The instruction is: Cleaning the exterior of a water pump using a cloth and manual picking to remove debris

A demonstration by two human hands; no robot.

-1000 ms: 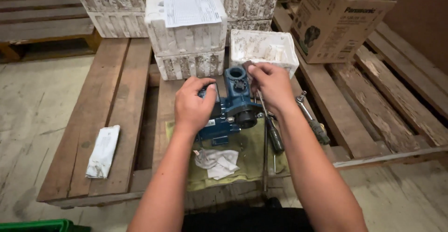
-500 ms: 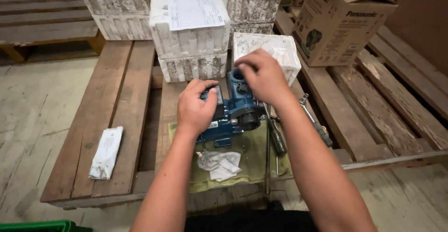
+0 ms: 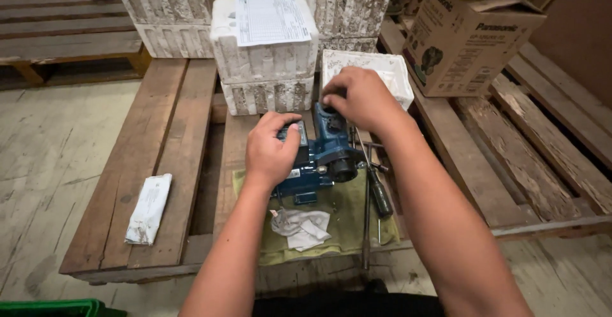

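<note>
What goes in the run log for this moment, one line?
left hand: rests on blue pump body | right hand: fingers at pump's top port | pump: on green cloth | screwdriver: beside pump, untouched

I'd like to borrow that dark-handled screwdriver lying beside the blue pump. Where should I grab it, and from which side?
Probably by the dark handle of the screwdriver, coming from above on its right. It lies flat on the green cloth with the handle end toward the person; the thin shaft runs up under the right hand, and the blue pump crowds its left.
</note>
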